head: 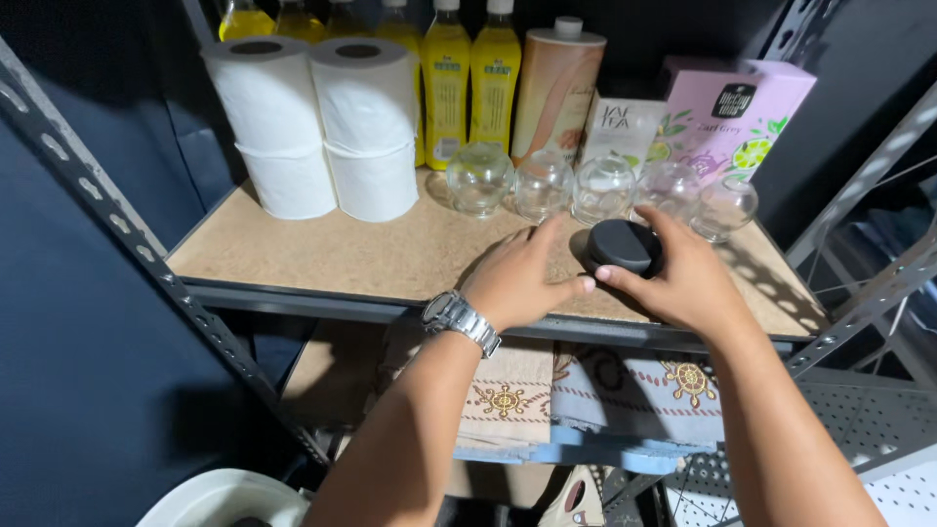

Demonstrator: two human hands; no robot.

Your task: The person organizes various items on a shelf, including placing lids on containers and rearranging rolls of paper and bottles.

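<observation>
Your right hand (688, 278) grips a black round lid (623, 244), fingers curled over its far edge and thumb under the near side, holding it tilted just above the shelf (390, 259). Your left hand (517, 278) lies flat and open on the board beside it, holding nothing, its thumb tip close to your right thumb. Just behind the lid stands a row of five clear glass jars (542, 183), all empty and uncovered. Further back are bottles (468, 78) of yellow liquid, a tall canister (556, 88), two boxes (727, 117), and four stacked paper rolls (317, 127) at left.
</observation>
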